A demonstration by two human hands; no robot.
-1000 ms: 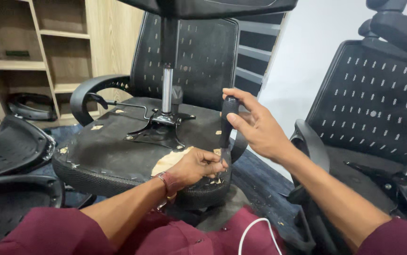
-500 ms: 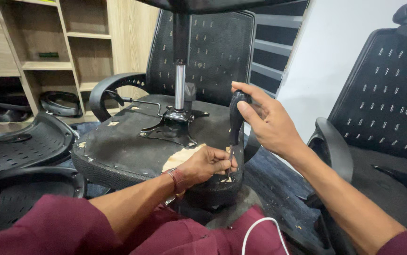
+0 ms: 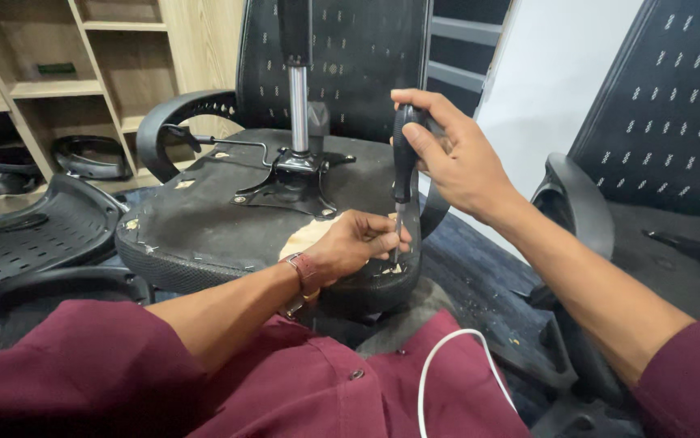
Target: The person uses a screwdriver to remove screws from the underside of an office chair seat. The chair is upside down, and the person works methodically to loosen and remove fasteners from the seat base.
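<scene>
The right hand (image 3: 455,158) grips the stiff, light screwdriver (image 3: 403,166) by its black handle, upright; the left hand (image 3: 358,243) pinches its thin shaft near the tip over the upturned chair seat (image 3: 204,219).

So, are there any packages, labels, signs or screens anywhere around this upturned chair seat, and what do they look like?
Small green strip, perhaps a label or a flat item: lies on a wooden shelf at upper left; narrow, rectangular, dark green; too small to tell more.
No packages, signs or screens show. Only the hands with a screwdriver at the seat's edge, and black chairs around.
</scene>
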